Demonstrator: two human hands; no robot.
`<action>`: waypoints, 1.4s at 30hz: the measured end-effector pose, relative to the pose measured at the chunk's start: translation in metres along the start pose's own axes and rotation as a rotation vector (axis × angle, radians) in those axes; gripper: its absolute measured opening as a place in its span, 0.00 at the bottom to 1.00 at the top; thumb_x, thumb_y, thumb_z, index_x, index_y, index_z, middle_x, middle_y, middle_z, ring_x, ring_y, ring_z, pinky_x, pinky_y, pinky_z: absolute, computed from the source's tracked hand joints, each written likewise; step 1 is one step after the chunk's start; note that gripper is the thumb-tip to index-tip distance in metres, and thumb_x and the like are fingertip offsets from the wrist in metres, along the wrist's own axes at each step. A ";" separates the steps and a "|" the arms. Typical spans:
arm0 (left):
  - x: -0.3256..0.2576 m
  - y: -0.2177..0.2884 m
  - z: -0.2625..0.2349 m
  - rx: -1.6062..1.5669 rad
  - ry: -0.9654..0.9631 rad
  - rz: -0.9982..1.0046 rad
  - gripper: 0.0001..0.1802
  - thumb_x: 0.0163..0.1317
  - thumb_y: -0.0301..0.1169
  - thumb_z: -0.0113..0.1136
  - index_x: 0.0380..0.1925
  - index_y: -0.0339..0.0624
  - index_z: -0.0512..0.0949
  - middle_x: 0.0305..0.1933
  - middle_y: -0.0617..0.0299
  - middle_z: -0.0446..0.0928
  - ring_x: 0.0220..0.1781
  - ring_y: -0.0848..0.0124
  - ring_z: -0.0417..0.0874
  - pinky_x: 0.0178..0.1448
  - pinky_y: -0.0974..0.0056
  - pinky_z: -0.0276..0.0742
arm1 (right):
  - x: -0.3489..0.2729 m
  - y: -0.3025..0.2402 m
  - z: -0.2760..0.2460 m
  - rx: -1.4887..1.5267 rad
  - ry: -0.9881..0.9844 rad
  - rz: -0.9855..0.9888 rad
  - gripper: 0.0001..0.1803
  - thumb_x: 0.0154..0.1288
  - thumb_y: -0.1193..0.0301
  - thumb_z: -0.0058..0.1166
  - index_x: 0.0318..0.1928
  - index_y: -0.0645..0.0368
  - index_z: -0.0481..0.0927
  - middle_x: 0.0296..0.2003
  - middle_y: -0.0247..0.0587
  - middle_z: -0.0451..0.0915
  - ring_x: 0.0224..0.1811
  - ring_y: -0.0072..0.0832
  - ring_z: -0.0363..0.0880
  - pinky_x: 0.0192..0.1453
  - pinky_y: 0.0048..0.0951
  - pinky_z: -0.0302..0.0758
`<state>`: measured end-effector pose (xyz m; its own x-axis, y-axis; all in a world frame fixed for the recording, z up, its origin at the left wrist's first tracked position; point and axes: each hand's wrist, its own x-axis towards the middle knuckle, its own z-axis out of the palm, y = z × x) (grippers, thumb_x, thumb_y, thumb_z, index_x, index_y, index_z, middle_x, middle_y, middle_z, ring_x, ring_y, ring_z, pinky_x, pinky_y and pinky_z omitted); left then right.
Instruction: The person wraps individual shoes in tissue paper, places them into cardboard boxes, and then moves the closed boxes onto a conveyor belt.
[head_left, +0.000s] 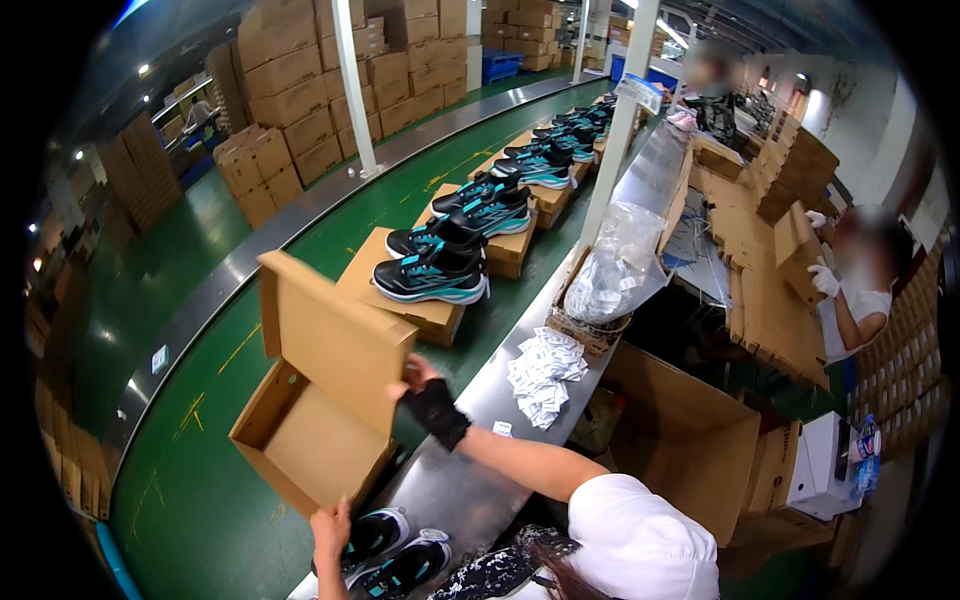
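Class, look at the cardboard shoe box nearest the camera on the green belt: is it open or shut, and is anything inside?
Open and empty: the shoe box has its lid raised, showing bare cardboard inside.

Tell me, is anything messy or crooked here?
Only the small white packets: they lie in a scattered heap on the metal counter. The open cardboard box is tilted, but the right hand holds its lid. Shoes on the belt sit in tidy pairs.

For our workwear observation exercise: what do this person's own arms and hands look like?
The right hand is bare, with a black wrist wrap and a white short sleeve higher up. The left hand is bare too.
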<state>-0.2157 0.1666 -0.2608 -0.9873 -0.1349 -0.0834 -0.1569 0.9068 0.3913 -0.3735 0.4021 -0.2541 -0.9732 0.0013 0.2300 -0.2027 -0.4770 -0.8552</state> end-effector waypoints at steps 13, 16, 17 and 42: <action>-0.054 -0.087 -0.022 -0.533 0.379 0.008 0.11 0.57 0.30 0.54 0.29 0.31 0.76 0.22 0.57 0.76 0.24 0.72 0.75 0.30 0.68 0.70 | -0.142 0.075 -0.171 -1.623 -0.199 -0.004 0.05 0.57 0.67 0.46 0.31 0.53 0.71 0.33 0.41 0.69 0.34 0.35 0.75 0.34 0.39 0.74; -0.087 -0.210 -0.011 -0.760 0.481 -0.259 0.13 0.58 0.32 0.53 0.36 0.32 0.75 0.29 0.55 0.77 0.31 0.68 0.77 0.40 0.66 0.72 | -0.131 0.044 -0.120 -1.343 -0.067 -0.156 0.04 0.56 0.71 0.47 0.32 0.57 0.71 0.27 0.42 0.71 0.32 0.36 0.74 0.34 0.36 0.73; -0.102 -0.165 -0.035 -0.740 0.391 -0.361 0.18 0.59 0.35 0.52 0.44 0.32 0.71 0.42 0.51 0.72 0.44 0.63 0.72 0.49 0.62 0.68 | -0.128 0.033 -0.110 -1.201 -0.010 -0.261 0.04 0.56 0.71 0.48 0.32 0.58 0.71 0.26 0.42 0.71 0.32 0.36 0.74 0.34 0.35 0.72; -0.350 -0.253 -0.053 0.102 0.390 -1.312 0.50 0.45 0.56 0.59 0.64 0.45 0.50 0.66 0.37 0.44 0.68 0.48 0.43 0.64 0.42 0.42 | -0.123 -0.190 0.175 0.078 -2.083 0.499 0.21 0.55 0.69 0.57 0.50 0.60 0.71 0.26 0.36 0.75 0.27 0.20 0.74 0.32 0.22 0.71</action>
<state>0.1682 -0.0370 -0.2825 -0.0617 -0.9957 -0.0698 -0.9865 0.0502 0.1561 -0.1961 0.3388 -0.0383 0.5865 -0.7976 0.1409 0.0240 -0.1568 -0.9873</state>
